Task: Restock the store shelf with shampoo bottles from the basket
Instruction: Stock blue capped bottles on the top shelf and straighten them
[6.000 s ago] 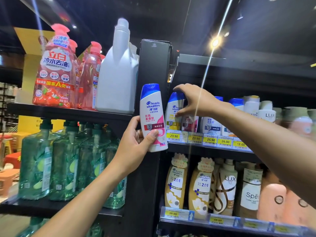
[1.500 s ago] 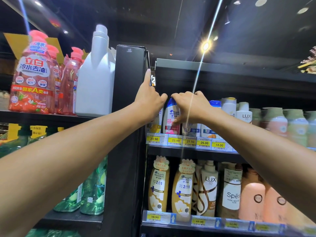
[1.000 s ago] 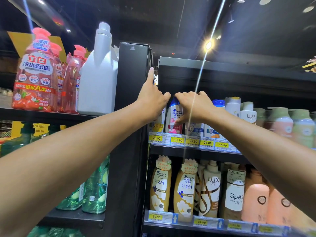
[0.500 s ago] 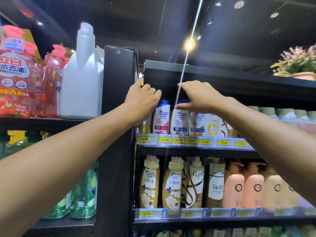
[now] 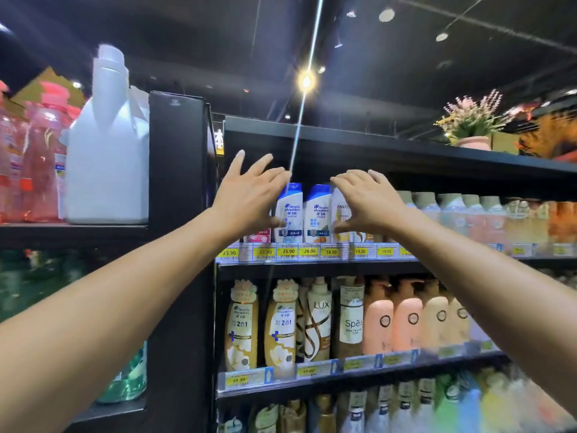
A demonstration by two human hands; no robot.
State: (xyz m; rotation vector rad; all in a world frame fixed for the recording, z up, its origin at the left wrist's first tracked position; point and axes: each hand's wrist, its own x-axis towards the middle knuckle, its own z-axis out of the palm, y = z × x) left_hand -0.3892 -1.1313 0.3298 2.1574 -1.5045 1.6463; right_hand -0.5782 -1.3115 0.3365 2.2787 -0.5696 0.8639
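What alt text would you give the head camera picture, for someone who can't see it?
A person's left hand and right hand, both open and empty, reach up to blue-capped shampoo bottles on a store shelf edged with yellow price tags. A white jug stands on the next shelf to the left.

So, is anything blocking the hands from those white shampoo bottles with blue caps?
Nothing visible. The open left hand and right hand are right in front of the white blue-capped shampoo bottles on the black shelf.
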